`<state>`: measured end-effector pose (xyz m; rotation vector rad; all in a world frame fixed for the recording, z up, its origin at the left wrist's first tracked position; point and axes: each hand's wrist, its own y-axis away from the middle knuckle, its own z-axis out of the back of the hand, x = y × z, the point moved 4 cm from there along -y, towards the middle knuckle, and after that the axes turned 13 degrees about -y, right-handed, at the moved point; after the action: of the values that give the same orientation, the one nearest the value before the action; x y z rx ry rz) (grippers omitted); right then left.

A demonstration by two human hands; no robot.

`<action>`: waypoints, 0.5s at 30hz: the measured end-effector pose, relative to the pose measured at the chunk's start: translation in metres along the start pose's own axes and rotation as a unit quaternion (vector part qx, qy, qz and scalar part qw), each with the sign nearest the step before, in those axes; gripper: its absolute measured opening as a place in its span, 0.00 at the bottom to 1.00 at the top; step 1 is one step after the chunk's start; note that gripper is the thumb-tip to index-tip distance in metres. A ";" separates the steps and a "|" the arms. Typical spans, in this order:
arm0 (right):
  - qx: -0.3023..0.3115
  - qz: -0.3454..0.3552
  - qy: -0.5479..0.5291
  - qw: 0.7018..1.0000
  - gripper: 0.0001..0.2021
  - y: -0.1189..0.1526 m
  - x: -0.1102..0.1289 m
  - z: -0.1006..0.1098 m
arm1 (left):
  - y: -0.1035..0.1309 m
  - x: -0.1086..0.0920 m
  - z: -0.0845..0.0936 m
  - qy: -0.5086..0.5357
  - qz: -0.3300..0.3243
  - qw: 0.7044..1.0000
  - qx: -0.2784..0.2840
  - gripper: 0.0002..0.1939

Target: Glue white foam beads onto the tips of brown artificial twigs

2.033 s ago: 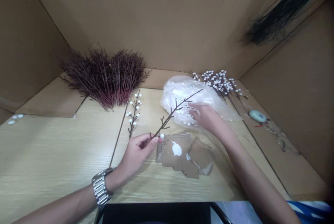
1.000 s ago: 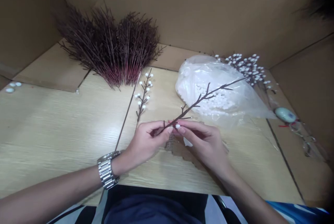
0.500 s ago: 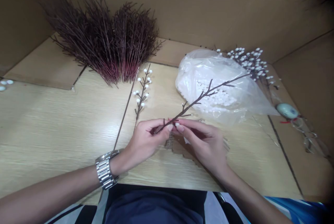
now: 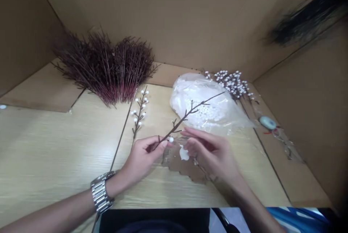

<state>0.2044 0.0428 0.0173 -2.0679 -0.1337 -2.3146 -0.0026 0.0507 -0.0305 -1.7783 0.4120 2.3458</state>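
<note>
My left hand (image 4: 148, 155), with a metal watch on the wrist, pinches a brown artificial twig (image 4: 178, 125) near its lower end. The twig slants up to the right, its side shoots bare. One white berry (image 4: 171, 139) sits on it close to my left fingertips. My right hand (image 4: 213, 153) is just right of the berry, apart from the twig, its index finger stretched out and thumb a little below. Below the hands lies a piece of brown cardboard (image 4: 181, 167) with a white patch (image 4: 184, 152) on it, partly covered by my right hand.
Bundles of bare brown twigs (image 4: 108, 66) stand at the back left. A twig with white berries (image 4: 140, 111) lies on the table. A clear bag of white berries (image 4: 201, 106) sits behind my hands, finished-looking berry sprays (image 4: 233, 82) beyond it. A pale green oval object (image 4: 267, 122) and scissors (image 4: 286, 144) lie right.
My right hand has drawn away from the twig, leaving the white berry on it. My left hand still holds the twig. The camera view has tilted up and shifted right.
</note>
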 end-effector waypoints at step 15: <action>-0.011 0.014 0.463 0.886 0.13 -0.082 -0.016 0.086 | 0.000 0.003 0.001 0.038 0.031 0.999 -0.012 0.21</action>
<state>0.2847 0.1312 0.0074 -0.7520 -0.0374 -2.9708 -0.0045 0.0509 -0.0335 -1.8961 0.4564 2.3401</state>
